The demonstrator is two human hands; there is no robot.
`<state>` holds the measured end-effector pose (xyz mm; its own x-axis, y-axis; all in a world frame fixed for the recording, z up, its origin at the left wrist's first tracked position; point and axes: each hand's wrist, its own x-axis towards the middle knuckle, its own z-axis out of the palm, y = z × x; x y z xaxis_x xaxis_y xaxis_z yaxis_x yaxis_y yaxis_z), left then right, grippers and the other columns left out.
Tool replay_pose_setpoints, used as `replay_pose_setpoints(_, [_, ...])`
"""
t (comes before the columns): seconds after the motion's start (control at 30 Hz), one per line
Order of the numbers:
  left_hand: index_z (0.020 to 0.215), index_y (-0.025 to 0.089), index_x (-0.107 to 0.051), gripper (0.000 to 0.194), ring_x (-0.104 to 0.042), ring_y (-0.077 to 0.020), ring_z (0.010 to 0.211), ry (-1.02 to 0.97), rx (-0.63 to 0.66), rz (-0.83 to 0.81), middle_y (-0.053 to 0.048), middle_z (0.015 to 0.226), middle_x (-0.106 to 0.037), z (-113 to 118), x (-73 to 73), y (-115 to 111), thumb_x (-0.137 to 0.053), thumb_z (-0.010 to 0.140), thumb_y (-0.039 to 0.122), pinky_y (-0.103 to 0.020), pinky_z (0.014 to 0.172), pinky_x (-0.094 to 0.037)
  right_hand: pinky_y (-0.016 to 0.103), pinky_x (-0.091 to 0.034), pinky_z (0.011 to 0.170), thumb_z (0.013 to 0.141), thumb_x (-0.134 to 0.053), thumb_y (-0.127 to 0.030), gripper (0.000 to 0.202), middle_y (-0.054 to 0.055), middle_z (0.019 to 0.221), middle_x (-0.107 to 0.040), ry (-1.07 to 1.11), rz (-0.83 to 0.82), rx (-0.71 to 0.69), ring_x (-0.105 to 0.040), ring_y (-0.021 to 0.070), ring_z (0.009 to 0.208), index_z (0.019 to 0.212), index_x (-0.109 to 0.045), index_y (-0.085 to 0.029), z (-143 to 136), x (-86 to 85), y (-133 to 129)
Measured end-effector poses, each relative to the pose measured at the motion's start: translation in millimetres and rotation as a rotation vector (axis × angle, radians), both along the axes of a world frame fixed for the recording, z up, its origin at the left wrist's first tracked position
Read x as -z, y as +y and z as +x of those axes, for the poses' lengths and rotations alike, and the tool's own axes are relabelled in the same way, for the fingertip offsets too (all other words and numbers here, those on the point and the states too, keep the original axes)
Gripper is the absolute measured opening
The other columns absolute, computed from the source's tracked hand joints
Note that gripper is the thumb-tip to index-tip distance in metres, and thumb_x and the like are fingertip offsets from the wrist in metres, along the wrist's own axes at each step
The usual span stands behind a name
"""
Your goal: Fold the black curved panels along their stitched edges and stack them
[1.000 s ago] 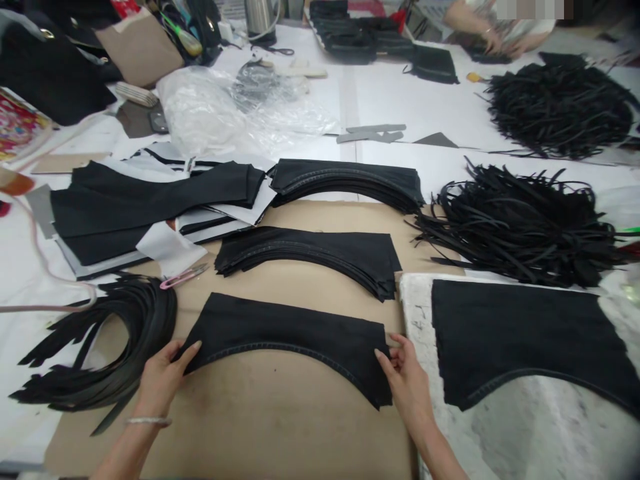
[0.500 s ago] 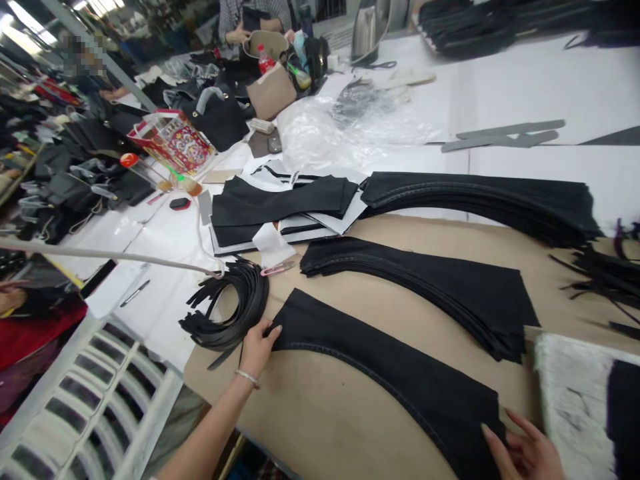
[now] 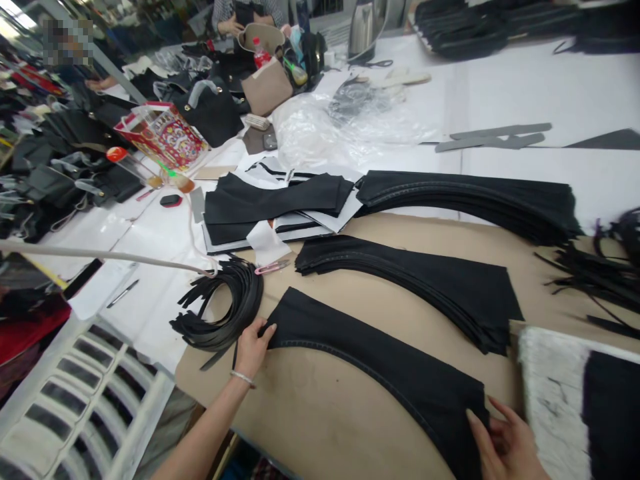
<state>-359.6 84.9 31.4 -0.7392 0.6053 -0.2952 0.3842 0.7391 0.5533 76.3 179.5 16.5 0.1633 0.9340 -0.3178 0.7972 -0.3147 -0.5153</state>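
A long black panel [image 3: 370, 367] with a stitched curved edge lies across the brown board [image 3: 300, 407]. My left hand [image 3: 253, 347], with a bracelet at the wrist, pinches the panel's narrow left end. At the wide right end, my right hand [image 3: 507, 440] grips the edge between thumb and fingers. Just beyond lies a stack of similar black panels [image 3: 410, 270], and a further stack [image 3: 470, 190] sits behind that. A coil of black strips [image 3: 250, 293] rests beside my left hand. Pink-handled thread snips [image 3: 273, 267] lie near a white scrap.
A white block with a black patch [image 3: 553, 393] stands to the right, near loose black strips [image 3: 580, 273]. Black and white cut pieces [image 3: 275, 200] are piled behind the snips. A white slatted rack [image 3: 75, 407] is at lower left. Another person [image 3: 230, 27] sits across the table.
The whole view has shifted slightly, so things appear a little further left. Both hands keep their hold on the black panel, which stays in place on the board.
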Motion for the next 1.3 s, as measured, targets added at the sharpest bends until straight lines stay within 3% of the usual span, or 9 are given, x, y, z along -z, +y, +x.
replay_pose_setpoints(0.17, [0.082, 0.018, -0.063, 0.038, -0.059, -0.0243, 0.073, 0.042, 0.027, -0.074, -0.004, 0.076, -0.064, -0.7, -4.8, 1.9, -0.056, 0.069, 0.054, -0.029, 0.063, -0.042, 0.03, -0.042, 0.053, 0.085, -0.04, -0.056, 0.053, 0.001, 0.075, -0.058, 0.038, 0.039, -0.023, -0.055, 0.0186, 0.057, 0.122, -0.047, -0.019, -10.1, -10.0, 1.1])
replay_pose_setpoints(0.27, [0.089, 0.019, -0.062, 0.042, -0.057, -0.0243, 0.062, 0.146, 0.1, -0.292, -0.003, 0.064, -0.059, -3.3, -1.5, 4.2, -0.05, 0.076, 0.057, -0.03, 0.057, -0.041, 0.03, -0.043, 0.056, 0.088, -0.038, -0.047, 0.045, 0.001, 0.075, -0.057, 0.041, 0.07, -0.039, -0.056, 0.018, 0.06, 0.123, -0.046, -0.019, -11.5, -12.1, 3.2])
replay_pose_setpoints(0.33, [0.095, 0.019, -0.06, 0.045, -0.057, -0.0243, 0.061, 0.23, 0.176, -0.373, -0.004, 0.067, -0.06, -0.7, -2.5, 5.0, -0.044, 0.08, 0.059, -0.031, 0.056, -0.042, 0.029, -0.043, 0.058, 0.089, -0.038, -0.044, 0.042, 0.0, 0.076, -0.057, 0.03, 0.075, -0.034, -0.056, 0.0176, 0.061, 0.122, -0.046, -0.019, -11.5, -13.6, 2.9])
replay_pose_setpoints(0.4, [0.101, 0.017, -0.057, 0.048, -0.059, -0.0275, 0.072, 0.378, 0.226, -0.309, -0.008, 0.08, -0.062, 6.4, -7.1, 5.4, -0.042, 0.082, 0.059, -0.036, 0.06, -0.046, 0.029, -0.043, 0.058, 0.088, -0.039, -0.042, 0.041, 0.0, 0.078, -0.057, 0.027, 0.075, -0.024, -0.057, 0.0172, 0.062, 0.123, -0.046, -0.02, -11.1, -14.4, 1.5])
replay_pose_setpoints(0.53, [0.117, 0.016, -0.054, 0.046, -0.053, -0.0353, 0.103, 0.696, 0.378, -0.01, -0.015, 0.113, -0.055, 28.3, -17.0, 11.6, -0.043, 0.087, 0.049, -0.049, 0.082, -0.045, 0.029, -0.042, 0.059, 0.088, -0.039, -0.04, 0.04, 0.0, 0.078, -0.057, 0.029, 0.072, -0.025, -0.057, 0.017, 0.062, 0.124, -0.045, -0.021, -9.7, -13.6, -0.4])
replay_pose_setpoints(0.67, [0.12, 0.023, -0.055, 0.033, -0.054, -0.0253, 0.101, 0.503, 0.745, 0.233, -0.009, 0.112, -0.055, 52.2, -13.4, 27.3, -0.041, 0.091, 0.031, -0.041, 0.09, -0.044, 0.029, -0.042, 0.058, 0.088, -0.039, -0.039, 0.04, 0.0, 0.079, -0.057, 0.031, 0.067, -0.03, -0.057, 0.0169, 0.061, 0.124, -0.045, -0.022, -8.8, -13.4, 0.9])
replay_pose_setpoints(0.83, [0.128, 0.029, -0.051, 0.038, -0.051, -0.0232, 0.104, 0.428, 0.988, 0.161, -0.009, 0.113, -0.052, 76.0, -3.1, 42.2, -0.041, 0.092, 0.021, -0.037, 0.083, -0.047, 0.03, -0.042, 0.058, 0.088, -0.038, -0.043, 0.042, 0.0, 0.077, -0.056, 0.053, 0.054, -0.035, -0.056, 0.0174, 0.059, 0.124, -0.045, -0.021, -8.0, -13.7, 2.6])
replay_pose_setpoints(1.13, [0.127, 0.035, -0.053, 0.04, -0.048, -0.0252, 0.112, 0.527, 1.058, 0.082, -0.01, 0.118, -0.052, 83.1, -1.9, 42.3, -0.044, 0.091, 0.019, -0.04, 0.087, -0.042, 0.03, -0.045, 0.059, 0.091, -0.038, -0.042, 0.039, 0.0, 0.081, -0.054, 0.024, 0.071, -0.066, -0.055, 0.0166, 0.062, 0.124, -0.043, -0.021, -10.3, -16.4, 3.1])
replay_pose_setpoints(1.3, [0.128, 0.039, -0.052, 0.04, -0.049, -0.025, 0.111, 0.567, 1.051, 0.09, -0.009, 0.119, -0.054, 82.7, 4.6, 38.6, -0.046, 0.091, 0.024, -0.041, 0.088, -0.038, 0.037, -0.048, 0.073, 0.092, -0.038, -0.037, 0.038, 0.01, 0.103, -0.052, -0.041, 0.184, -0.095, -0.056, 0.0228, 0.087, 0.125, -0.042, -0.018, -12.5, -19.6, 2.9])
